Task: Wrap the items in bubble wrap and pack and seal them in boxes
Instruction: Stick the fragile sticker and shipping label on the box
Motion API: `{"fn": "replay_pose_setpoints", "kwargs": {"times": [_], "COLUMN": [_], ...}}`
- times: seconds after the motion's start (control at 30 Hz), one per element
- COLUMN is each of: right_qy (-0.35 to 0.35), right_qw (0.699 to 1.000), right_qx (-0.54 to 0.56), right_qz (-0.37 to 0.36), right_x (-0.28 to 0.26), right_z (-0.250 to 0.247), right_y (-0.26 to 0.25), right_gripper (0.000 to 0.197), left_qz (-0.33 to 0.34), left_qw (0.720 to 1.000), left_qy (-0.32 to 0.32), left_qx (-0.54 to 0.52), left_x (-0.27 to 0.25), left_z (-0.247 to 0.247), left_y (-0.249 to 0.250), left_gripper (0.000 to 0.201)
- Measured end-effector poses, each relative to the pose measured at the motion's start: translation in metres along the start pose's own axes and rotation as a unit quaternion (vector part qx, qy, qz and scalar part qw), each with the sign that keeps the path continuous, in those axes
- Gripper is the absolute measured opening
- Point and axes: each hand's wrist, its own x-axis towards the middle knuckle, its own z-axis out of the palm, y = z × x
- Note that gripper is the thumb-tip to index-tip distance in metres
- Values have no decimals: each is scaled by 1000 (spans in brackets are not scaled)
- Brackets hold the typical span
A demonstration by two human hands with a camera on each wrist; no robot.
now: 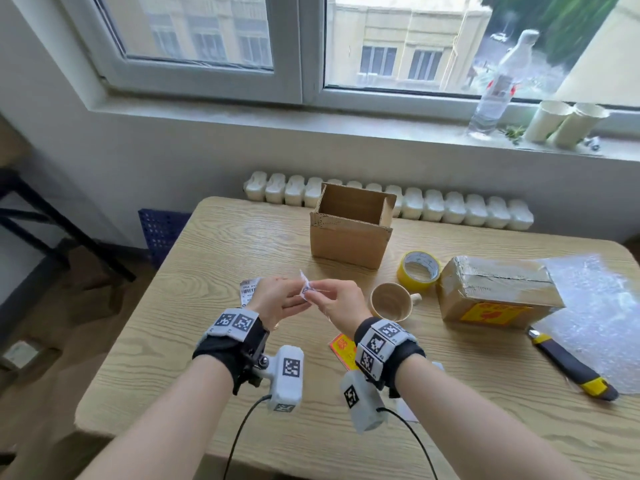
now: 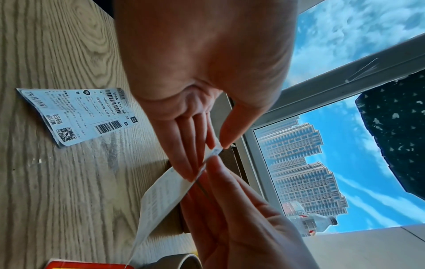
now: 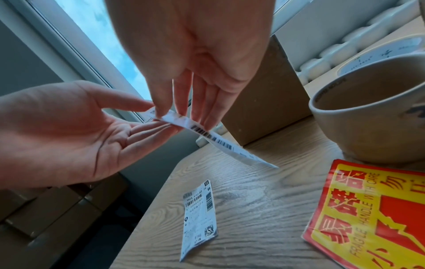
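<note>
Both hands hold a white shipping label with barcodes above the middle of the table. My left hand pinches one end between thumb and fingers, seen close in the left wrist view. My right hand pinches the same end from the other side, and the label hangs down toward the table. An open, empty cardboard box stands behind the hands. A beige mug sits unwrapped just right of my right hand. Further right lies a taped box bearing a fragile sticker.
A yellow tape roll lies between mug and open box. Bubble wrap and a utility knife are at the right edge. Another label lies under my left hand, fragile stickers beside the mug. A bottle and paper cups stand on the sill.
</note>
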Motion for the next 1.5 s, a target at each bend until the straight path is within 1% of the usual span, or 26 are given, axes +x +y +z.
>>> {"fn": "replay_pose_setpoints", "kwargs": {"times": [0.07, 0.23, 0.33, 0.43, 0.53, 0.7, 0.83, 0.93, 1.0, 1.1, 1.2, 1.3, 1.4, 1.5], "right_qy": [-5, -14, -11, -11, -8, -12, 26, 56, 66, 86, 109, 152, 183, 207], "right_qw": [1000, 999, 998, 998, 998, 998, 998, 998, 997, 996, 992, 981, 964, 944], "right_qx": [29, 35, 52, 55, 47, 51, 43, 14, -9, 9, 54, 100, 158, 216], "right_qz": [1, -19, -26, -39, -50, -41, -29, -31, -29, -7, 33, 73, 110, 139], "right_x": [1, 1, 0, -4, -6, -9, -13, -14, -13, -10, -8, -7, -8, -7], "right_z": [0, -5, -11, -17, -22, -29, -33, -36, -35, -34, -34, -38, -45, -53], "right_y": [2, 3, 2, -1, -3, -2, -5, -6, -2, 3, 8, 15, 19, 23], "right_gripper": [26, 30, 21, 20, 9, 16, 18, 13, 9, 11, 15, 14, 11, 14], "left_qz": [11, 28, 35, 39, 44, 40, 42, 59, 77, 84, 80, 63, 41, 29], "left_qw": [1000, 1000, 999, 999, 998, 999, 998, 997, 996, 994, 996, 997, 998, 996], "left_qy": [-3, -10, -23, -32, -37, -35, -39, -42, -47, -41, -8, 37, 57, 78], "left_qx": [-5, -10, -9, -10, -10, -11, -13, -1, 25, 48, 32, 11, -4, -13], "left_x": [-3, -3, -5, -5, -6, -6, -10, -13, -15, -13, -10, -6, 0, 5], "left_z": [1, 5, 10, 15, 21, 28, 35, 41, 43, 43, 41, 38, 32, 26], "left_y": [1, 1, 2, 3, 3, 4, 5, 2, -1, -6, -11, -18, -26, -34], "left_gripper": [2, 9, 13, 17, 14, 10, 10, 13, 16, 8, 6, 7, 4, 15]}}
